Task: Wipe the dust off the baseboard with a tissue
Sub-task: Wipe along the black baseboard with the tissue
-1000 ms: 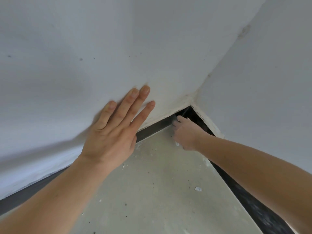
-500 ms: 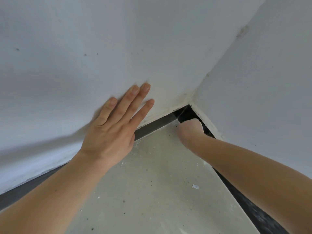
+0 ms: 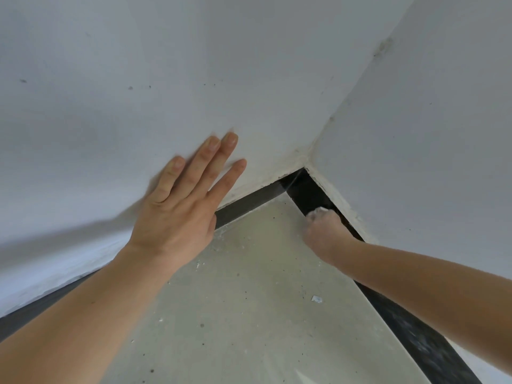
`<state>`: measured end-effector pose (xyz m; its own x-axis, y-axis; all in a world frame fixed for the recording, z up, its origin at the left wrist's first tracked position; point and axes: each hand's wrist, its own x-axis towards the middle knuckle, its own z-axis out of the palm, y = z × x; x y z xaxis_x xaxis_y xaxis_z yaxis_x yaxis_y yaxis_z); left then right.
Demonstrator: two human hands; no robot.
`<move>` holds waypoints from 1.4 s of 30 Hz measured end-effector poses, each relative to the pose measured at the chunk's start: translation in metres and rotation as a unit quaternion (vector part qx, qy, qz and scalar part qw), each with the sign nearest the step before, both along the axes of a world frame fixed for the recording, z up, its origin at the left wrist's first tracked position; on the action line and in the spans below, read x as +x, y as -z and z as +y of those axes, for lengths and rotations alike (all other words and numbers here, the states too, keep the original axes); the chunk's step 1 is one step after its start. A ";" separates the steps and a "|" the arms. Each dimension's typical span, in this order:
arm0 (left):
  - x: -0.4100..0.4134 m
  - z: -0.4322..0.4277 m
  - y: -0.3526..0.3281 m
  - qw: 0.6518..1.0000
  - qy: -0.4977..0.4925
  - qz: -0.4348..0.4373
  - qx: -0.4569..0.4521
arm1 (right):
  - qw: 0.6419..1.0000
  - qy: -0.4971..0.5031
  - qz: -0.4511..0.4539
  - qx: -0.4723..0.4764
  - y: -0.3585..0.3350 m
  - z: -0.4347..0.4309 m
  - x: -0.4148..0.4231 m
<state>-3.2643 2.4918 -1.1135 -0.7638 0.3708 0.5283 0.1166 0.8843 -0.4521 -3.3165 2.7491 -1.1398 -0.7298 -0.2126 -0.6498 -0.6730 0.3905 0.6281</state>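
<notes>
In the head view, the right hand (image 3: 322, 231) has pulled back out of the corner since half a second ago: then its fist sat right at the meeting of the two dark strips, and now it lies further along the right-hand run of the black baseboard (image 3: 307, 194), leaving the corner stretch bare. The left hand (image 3: 180, 209) stays where it was, flat on the white wall (image 3: 138, 79) with its fingers (image 3: 206, 159) spread and extended, holding nothing. The right hand's fingers are curled together into a fist against the baseboard; only a small pale edge of the tissue (image 3: 321, 210) peeps out above the knuckles, so the grip on it is mostly hidden and the hand itself is smeared by motion blur. Counted: two hands, two bare forearms, two wall faces meeting in one corner, two baseboard runs, one along the left wall and one along the right. On the grey floor (image 3: 249, 300) lies one small white scrap (image 3: 316, 299), well apart from the fist, among scattered dark specks and pale flecks too fine to count. The left forearm covers part of the left baseboard run, the right forearm crosses over the right run, and both arms are cut off by the frame edges. The lower right stretch of baseboard is blurred.
</notes>
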 end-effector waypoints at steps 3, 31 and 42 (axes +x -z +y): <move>0.000 0.000 0.001 1.000 0.001 0.002 0.000 | 0.994 0.042 -0.042 0.093 -0.005 0.000 0.028; 0.003 0.001 -0.002 1.000 -0.015 -0.016 -0.023 | 0.972 -0.083 0.142 -0.168 -0.036 -0.002 -0.025; 0.004 0.000 -0.005 0.999 0.011 -0.029 0.016 | 0.987 0.134 -0.081 0.043 -0.045 0.018 0.056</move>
<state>-3.2602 2.4916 -1.1088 -0.7853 0.3710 0.4956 0.1606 0.8952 -0.4157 -3.2602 2.7670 -1.0951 -0.6377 0.0351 -0.7695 -0.6468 0.5181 0.5597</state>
